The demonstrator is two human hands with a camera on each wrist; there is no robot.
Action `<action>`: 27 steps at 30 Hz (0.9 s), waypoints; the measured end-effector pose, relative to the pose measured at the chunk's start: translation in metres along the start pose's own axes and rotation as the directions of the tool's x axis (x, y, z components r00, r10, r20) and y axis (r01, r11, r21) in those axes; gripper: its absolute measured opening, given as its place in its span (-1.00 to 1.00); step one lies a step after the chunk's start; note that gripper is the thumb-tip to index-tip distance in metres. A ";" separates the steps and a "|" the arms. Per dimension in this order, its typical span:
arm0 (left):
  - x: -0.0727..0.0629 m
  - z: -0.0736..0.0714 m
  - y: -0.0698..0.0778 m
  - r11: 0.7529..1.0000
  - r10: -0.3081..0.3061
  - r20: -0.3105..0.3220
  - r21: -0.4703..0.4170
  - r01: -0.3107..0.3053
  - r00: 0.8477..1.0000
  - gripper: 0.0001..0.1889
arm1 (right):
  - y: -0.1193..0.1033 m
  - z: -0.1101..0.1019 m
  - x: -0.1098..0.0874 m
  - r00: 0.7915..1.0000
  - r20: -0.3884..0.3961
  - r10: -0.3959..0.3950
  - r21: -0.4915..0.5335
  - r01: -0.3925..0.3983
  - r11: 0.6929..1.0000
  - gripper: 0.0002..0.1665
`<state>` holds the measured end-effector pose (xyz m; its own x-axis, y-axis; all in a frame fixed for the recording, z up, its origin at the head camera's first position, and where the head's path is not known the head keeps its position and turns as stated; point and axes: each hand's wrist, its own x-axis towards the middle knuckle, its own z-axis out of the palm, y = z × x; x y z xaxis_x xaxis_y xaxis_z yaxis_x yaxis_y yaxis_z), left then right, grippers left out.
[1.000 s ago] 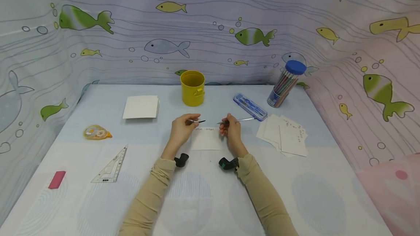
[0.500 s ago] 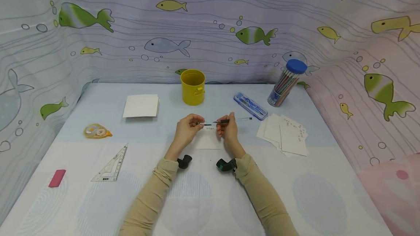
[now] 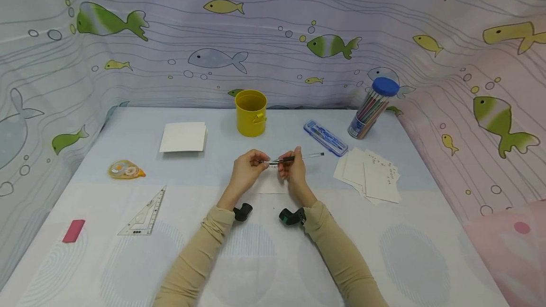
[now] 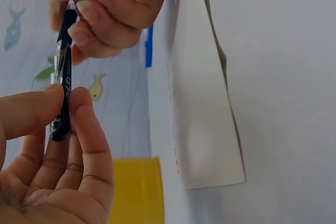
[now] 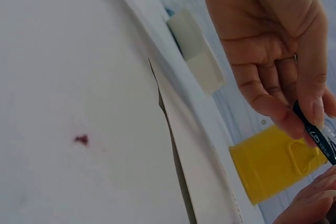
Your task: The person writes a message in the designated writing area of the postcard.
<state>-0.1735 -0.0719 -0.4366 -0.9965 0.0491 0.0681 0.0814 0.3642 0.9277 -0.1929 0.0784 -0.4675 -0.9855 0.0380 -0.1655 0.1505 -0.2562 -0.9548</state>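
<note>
My left hand [image 3: 245, 169] pinches a clear pen cap with a black lettered clip [image 4: 66, 82] between thumb and fingertips. My right hand [image 3: 297, 172] grips a gel pen [image 3: 314, 155] with a black grip and clear barrel, its tip pointing left. In the left wrist view the pen's metal tip lies at the cap, alongside the clip; how far it is inside I cannot tell. Both hands are raised over a white card [image 3: 272, 186] with small handwriting along its far edge. The fingertips of the two hands are close together.
Behind the hands stand a yellow bucket [image 3: 250, 124], a blue case [image 3: 326, 137] and a tilted pencil jar [image 3: 370, 112]. Written cards [image 3: 379, 179] lie right. Left are blank cards [image 3: 183, 137], correction tape [image 3: 126, 169], a set square [image 3: 145, 217] and a pink eraser [image 3: 74, 231].
The hands have come together: my left hand moved right with the cap, my right hand slightly left with the pen. The gap between pen tip and cap has closed.
</note>
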 end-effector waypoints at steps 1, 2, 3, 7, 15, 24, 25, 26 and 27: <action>0.000 0.001 0.000 1.000 0.000 -0.004 -0.006 0.000 1.000 -0.88 | 0.000 0.000 0.000 1.000 -0.002 -0.002 0.000 0.002 1.000 -0.25; 0.000 0.001 0.001 1.000 0.002 -0.007 -0.011 -0.002 1.000 -0.88 | 0.001 0.001 -0.001 1.000 -0.002 -0.004 0.002 0.004 1.000 -0.25; 0.000 0.002 0.001 1.000 0.003 -0.008 -0.019 -0.003 1.000 -0.88 | 0.001 0.002 -0.002 1.000 -0.001 -0.005 0.003 0.005 1.000 -0.26; 0.000 0.003 0.002 0.999 0.005 -0.017 -0.038 -0.006 1.000 -0.88 | 0.002 0.006 -0.005 1.000 -0.001 -0.001 0.003 0.001 1.000 -0.29; -0.002 0.003 0.004 0.997 0.024 -0.014 -0.073 -0.025 1.000 -0.89 | 0.002 0.006 -0.010 0.999 0.035 -0.036 -0.143 0.041 0.989 -0.35; -0.003 0.005 0.006 0.995 0.039 -0.046 -0.089 -0.043 0.998 -0.88 | 0.005 0.006 -0.006 1.000 0.015 -0.027 0.046 0.026 0.999 -0.54; -0.003 0.005 0.005 0.995 0.041 -0.051 -0.087 -0.046 0.998 -0.87 | 0.005 0.006 -0.005 0.999 0.014 -0.032 0.056 0.031 0.998 -0.58; -0.003 0.004 0.005 0.996 0.044 -0.060 -0.081 -0.048 0.997 -0.87 | 0.005 0.006 -0.005 0.999 0.014 -0.035 0.064 0.034 0.997 -0.60; -0.003 0.004 0.004 0.996 0.043 -0.067 -0.075 -0.048 0.997 -0.87 | 0.005 0.006 -0.005 0.999 0.013 -0.035 0.071 0.034 0.997 -0.61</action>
<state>-0.1699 -0.0665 -0.4343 -0.9911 0.0024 0.1328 0.1277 0.2909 0.9482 -0.1872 0.0714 -0.4702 -0.9911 0.0344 -0.1283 0.1105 -0.3222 -0.9402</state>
